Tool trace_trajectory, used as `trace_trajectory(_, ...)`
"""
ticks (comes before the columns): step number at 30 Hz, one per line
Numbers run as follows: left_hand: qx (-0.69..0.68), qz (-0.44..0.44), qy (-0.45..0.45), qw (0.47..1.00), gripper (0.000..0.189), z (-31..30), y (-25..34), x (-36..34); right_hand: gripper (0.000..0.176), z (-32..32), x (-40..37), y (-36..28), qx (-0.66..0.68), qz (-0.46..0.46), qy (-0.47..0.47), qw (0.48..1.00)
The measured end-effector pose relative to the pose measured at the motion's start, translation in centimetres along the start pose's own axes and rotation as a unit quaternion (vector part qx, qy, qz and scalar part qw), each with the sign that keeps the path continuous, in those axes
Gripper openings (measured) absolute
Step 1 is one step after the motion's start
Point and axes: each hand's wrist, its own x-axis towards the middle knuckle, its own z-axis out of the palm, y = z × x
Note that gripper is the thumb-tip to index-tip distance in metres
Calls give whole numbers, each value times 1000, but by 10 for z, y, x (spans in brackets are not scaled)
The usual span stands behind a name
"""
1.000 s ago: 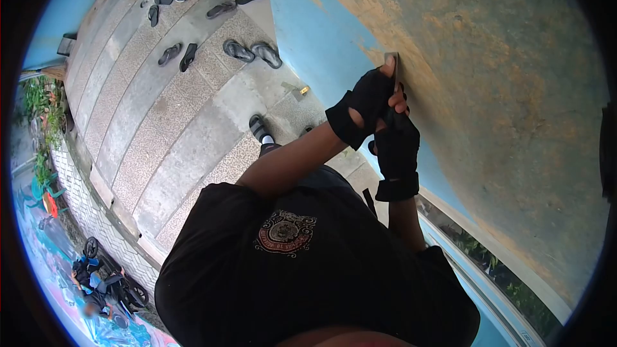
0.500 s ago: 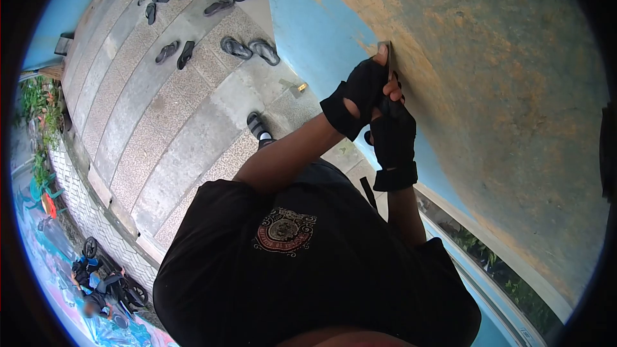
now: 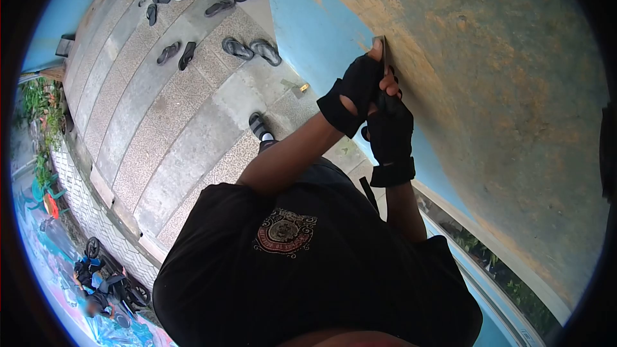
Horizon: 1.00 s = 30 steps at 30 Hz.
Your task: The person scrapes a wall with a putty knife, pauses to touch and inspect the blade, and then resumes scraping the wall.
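Observation:
Both my hands wear black fingerless gloves and are raised against the wall (image 3: 488, 103), where blue paint gives way to bare, patchy tan and grey plaster. A thin flat scraper (image 3: 385, 58) is seen nearly edge-on, its tip touching the wall close to the blue paint's edge. My left hand (image 3: 361, 87) is closed on the blade, with the thumb pressed along it near the tip. Just below, my right hand (image 3: 391, 132) is wrapped round the dark handle, which is mostly hidden by the fingers.
Several sandals and shoes (image 3: 238, 48) lie on the striped paved floor (image 3: 186, 122) to the left. My sandalled foot (image 3: 259, 125) stands near the wall's base. A person beside a motorbike (image 3: 116, 283) is at lower left; plants (image 3: 42, 115) line the far edge.
Both hands and the scraper have shifted slightly left and up along the wall, toward the blue paint. The grip looks the same.

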Motion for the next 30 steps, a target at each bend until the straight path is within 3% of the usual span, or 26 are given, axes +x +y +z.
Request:
trace_trajectory(1, 0, 0, -1, 1000, 52, 0, -2, -2, 10, 5, 3, 4, -7, -36, 6, 999)
trace_trajectory(4, -4, -69, 11, 998, 52, -2, -9, -7, 10, 2, -12, 13, -1, -5, 25, 1000)
trace_trajectory(14, 49, -44, -4, 998, 50, -11, -10, -2, 14, 8, -5, 15, -16, -20, 35, 999)
trace_trajectory(16, -14, 2, -4, 1000, 50, -15, -1, 4, 14, 14, 5, 23, -2, -22, 29, 999)
trace_trajectory(19, -10, -2, -40, 999, 50, -22, 0, 5, 12, 19, 11, 24, -31, -66, 18, 997)
trace_trajectory(21, 1, -43, -3, 999, 49, -16, -7, -2, 8, 11, -7, 13, -101, -77, 52, 991)
trace_trajectory(25, 6, -41, 15, 999, 51, -11, 0, -2, 9, 14, 0, 12, -75, -74, 27, 994)
trace_trajectory(27, 14, -24, 6, 1000, 52, -12, 0, -3, 9, 22, 1, 19, -58, -98, 73, 991)
trace_trajectory(28, 28, -31, 7, 999, 52, -8, -2, -6, 9, 15, -4, 18, 12, -26, 23, 999)
trace_trajectory(30, 39, -42, 12, 998, 51, -7, -5, -2, 8, 14, -2, 20, -14, -59, 43, 997)
